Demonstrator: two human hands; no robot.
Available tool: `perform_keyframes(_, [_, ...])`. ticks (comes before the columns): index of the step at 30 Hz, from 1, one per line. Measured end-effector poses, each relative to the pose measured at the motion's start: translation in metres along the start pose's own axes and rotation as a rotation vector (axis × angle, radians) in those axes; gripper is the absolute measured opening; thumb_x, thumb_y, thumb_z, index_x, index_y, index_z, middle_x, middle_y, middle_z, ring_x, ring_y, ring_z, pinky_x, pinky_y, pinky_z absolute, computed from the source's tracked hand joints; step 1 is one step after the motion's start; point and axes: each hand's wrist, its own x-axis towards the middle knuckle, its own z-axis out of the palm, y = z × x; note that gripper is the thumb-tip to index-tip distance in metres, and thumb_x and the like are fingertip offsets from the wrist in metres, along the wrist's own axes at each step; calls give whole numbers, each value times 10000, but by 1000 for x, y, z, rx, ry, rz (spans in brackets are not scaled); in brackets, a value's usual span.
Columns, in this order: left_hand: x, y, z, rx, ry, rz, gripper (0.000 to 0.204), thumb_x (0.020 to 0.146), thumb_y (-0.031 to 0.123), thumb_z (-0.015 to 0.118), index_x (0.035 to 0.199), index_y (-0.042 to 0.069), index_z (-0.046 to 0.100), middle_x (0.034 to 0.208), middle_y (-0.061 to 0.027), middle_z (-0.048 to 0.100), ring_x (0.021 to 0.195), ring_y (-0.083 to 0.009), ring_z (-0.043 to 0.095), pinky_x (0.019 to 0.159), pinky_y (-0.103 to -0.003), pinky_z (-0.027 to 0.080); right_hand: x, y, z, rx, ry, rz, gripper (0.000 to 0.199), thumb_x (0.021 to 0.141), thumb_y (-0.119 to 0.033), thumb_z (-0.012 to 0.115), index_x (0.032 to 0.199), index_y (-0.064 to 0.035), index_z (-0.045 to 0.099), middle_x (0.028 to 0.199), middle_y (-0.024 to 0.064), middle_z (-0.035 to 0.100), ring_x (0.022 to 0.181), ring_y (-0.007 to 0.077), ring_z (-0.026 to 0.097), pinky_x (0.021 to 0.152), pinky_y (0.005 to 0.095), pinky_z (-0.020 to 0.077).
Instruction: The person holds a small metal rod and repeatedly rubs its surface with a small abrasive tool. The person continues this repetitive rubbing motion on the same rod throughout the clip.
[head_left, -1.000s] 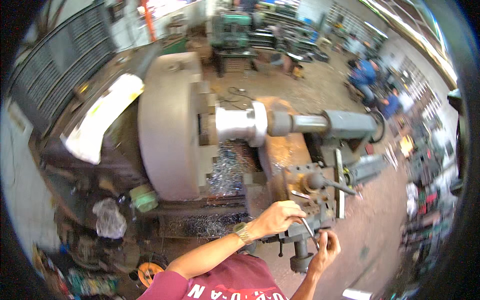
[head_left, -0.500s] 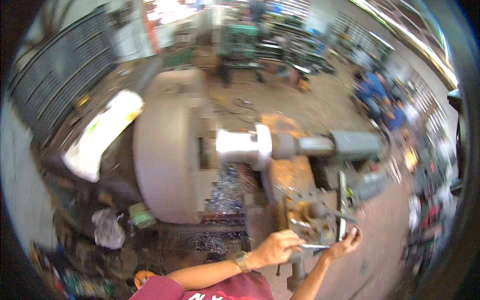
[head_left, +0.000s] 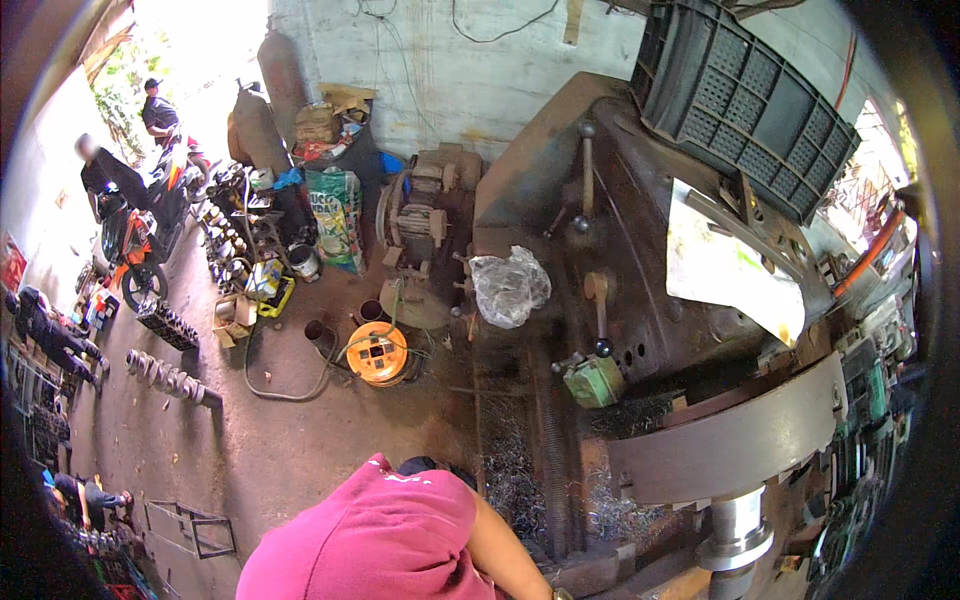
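Note:
My left forearm runs off the lower edge, with a bit of the wristwatch just showing; the hand itself is out of the picture. My right hand and arm are not seen. Nearest to that forearm is the lathe bed with a long lead screw and heaps of metal shavings. To the right, the big grey lathe chuck grips a shiny turned metal cylinder with a wider collar. What either hand holds is hidden.
On the lathe headstock are levers, a clear plastic bag, a green box, a white sheet and a dark crate. Leftward stand an orange cable reel, a motor, a crankshaft, a motorcycle and several people.
The view has swung left toward the headstock and floor. Both hands, earlier together at a thin metal rod beside the tool post, have left the picture. The chuck now lies lower right.

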Motion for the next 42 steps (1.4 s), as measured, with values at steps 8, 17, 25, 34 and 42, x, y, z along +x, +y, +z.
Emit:
perform_keyframes(8, [3,2,2,23,114,65,223,878,291,737,869,69,748,865,-147,730,848,-362,692,722,-477,547,-20,-40,-54,-8,-446,148,341,995,-197,695,1231,45,652,1124,125,671,994,200,606,863,351,518])
perform_keyframes(17, [11,28,-8,69,-18,-238,215,856,290,748,906,87,802,867,-123,761,827,-315,714,703,-445,543,-22,-41,-107,-145,-720,313,388,972,-175,732,1280,44,643,1184,147,681,1033,211,620,887,354,529])
perform_keyframes(25, [-1,31,-31,-18,3,-77,245,899,254,730,938,14,761,895,-178,723,885,-341,689,742,-436,520,-15,-28,-144,-252,-874,430,441,951,-155,766,1323,43,636,1238,166,690,1068,222,632,908,356,539])
perform_keyframes(34, [-10,6,-29,51,104,107,170,850,205,773,961,78,767,977,-147,717,968,-351,666,831,-464,536,-35,-64,-139,-214,-672,372,374,935,-205,793,1179,70,730,1083,197,749,947,249,669,891,365,542])
perform_keyframes(42, [-14,4,-15,140,205,101,155,777,185,763,909,104,767,961,-126,722,943,-344,673,817,-464,546,-49,-60,-132,-168,-427,369,421,965,-343,743,1092,58,719,934,188,715,813,261,618,760,387,509])
